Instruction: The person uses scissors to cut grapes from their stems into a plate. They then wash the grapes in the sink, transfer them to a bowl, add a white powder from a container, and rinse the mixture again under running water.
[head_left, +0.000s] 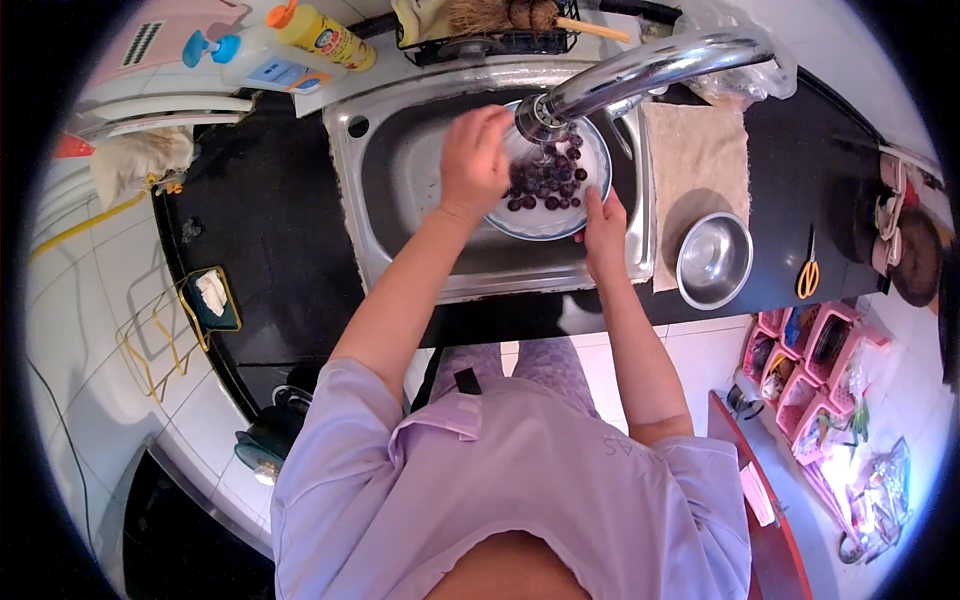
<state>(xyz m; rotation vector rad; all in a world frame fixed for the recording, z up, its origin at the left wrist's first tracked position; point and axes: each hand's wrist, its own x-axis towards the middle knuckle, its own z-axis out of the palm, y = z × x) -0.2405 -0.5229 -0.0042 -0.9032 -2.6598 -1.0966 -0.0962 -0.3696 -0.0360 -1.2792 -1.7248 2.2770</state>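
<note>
A white plate with a blue rim (536, 226) is in the stainless steel sink (405, 161). Dark purple berries (551, 184) lie loose across it, blurred in the middle under the tap head (541, 124). Against the plate's right rim, my right hand (604, 229) grips with the thumb on top and fingers underneath. My left hand (474, 161) hovers over the plate's left side, next to the tap head. It is blurred with curled fingers, and whether anything is in it cannot be told.
The curved chrome faucet (660, 60) arches over the sink. On the right are a beige cloth (697, 150), a steel bowl (714, 260) and yellow-handled scissors (808, 274). A pump bottle (277, 66), a yellow bottle (330, 37) and a black wire basket (487, 41) stand behind.
</note>
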